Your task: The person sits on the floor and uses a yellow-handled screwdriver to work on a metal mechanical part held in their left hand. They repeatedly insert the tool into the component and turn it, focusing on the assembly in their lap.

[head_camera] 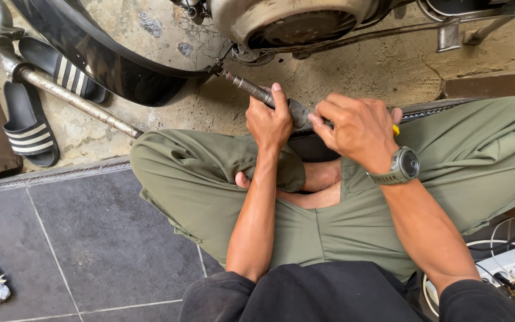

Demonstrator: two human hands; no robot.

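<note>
I sit cross-legged in olive trousers in front of a motorcycle engine (296, 21). A dark greasy metal shaft (251, 89) runs from under the engine towards me. My left hand (269, 122) is closed around this shaft, thumb up along it. Just to the right, my right hand (356, 128), with a grey watch at the wrist, grips a tool with a yellow handle end (396, 129) against the shaft's near end. Most of the tool is hidden inside the fist.
A black fender (108, 59) curves at upper left, above a chrome exhaust pipe (73, 98) that lies on the concrete. Black striped sandals (28, 128) lie at the left. A white power strip (511, 262) with cables sits at lower right. Grey tiles (90, 238) cover the near floor.
</note>
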